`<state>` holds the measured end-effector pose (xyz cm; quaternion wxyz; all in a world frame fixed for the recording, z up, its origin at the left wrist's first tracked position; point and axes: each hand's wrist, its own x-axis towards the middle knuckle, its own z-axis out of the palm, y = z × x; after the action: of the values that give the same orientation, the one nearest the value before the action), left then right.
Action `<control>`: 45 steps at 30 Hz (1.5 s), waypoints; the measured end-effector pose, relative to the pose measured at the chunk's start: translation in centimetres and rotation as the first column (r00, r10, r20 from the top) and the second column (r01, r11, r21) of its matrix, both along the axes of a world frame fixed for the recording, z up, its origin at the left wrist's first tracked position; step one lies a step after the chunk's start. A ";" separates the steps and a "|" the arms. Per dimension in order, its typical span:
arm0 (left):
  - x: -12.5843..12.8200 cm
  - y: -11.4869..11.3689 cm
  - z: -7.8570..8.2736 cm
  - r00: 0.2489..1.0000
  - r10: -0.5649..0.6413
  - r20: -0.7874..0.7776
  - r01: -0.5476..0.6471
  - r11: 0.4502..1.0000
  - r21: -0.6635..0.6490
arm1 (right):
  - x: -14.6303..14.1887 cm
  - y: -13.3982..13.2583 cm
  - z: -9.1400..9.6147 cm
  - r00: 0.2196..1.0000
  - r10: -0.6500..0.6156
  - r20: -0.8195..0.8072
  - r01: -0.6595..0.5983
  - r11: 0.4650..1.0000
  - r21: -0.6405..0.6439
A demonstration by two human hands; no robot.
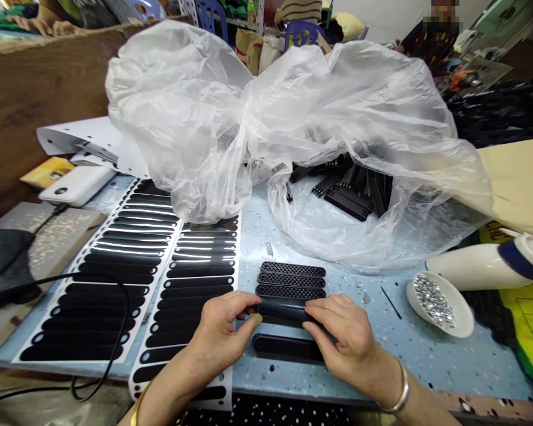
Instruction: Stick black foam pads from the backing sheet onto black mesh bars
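My left hand (pixel 224 328) and my right hand (pixel 344 337) both press on one black oblong strip (pixel 282 313), each at one end of it. Just beyond it lie three black textured comb strips (pixel 291 280) side by side on the blue table (pixel 426 355). One more smooth black strip (pixel 284 348) lies nearer to me, partly under my right hand. Two white sheets of black oblong stickers (pixel 115 272) lie to the left.
A big clear plastic bag (pixel 293 118) holds a pile of black combs (pixel 355 186) behind the strips. A white bowl of rhinestones (pixel 439 303) and a white tool (pixel 475 266) sit at right. A black cable (pixel 93 331) loops at left. A person sits far back right.
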<state>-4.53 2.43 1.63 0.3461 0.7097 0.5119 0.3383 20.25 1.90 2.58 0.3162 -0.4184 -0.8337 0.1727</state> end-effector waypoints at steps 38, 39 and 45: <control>-0.1 0.0 -0.2 1.000 -0.004 -0.017 0.004 1.000 0.008 | -0.4 -0.1 0.5 1.000 -0.028 -0.001 0.028 0.999 0.029; -0.1 0.0 -0.1 1.000 -0.005 -0.018 0.005 1.000 0.007 | -0.4 -0.1 0.6 1.000 -0.027 0.002 0.026 0.999 0.028; 0.0 0.1 0.2 1.000 0.000 -0.017 0.001 1.000 0.022 | -0.5 0.0 0.7 0.999 -0.029 0.013 0.029 0.999 0.022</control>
<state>-4.52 2.51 1.81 0.3341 0.7164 0.5110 0.3377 19.74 1.87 3.24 0.3178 -0.4280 -0.8315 0.1561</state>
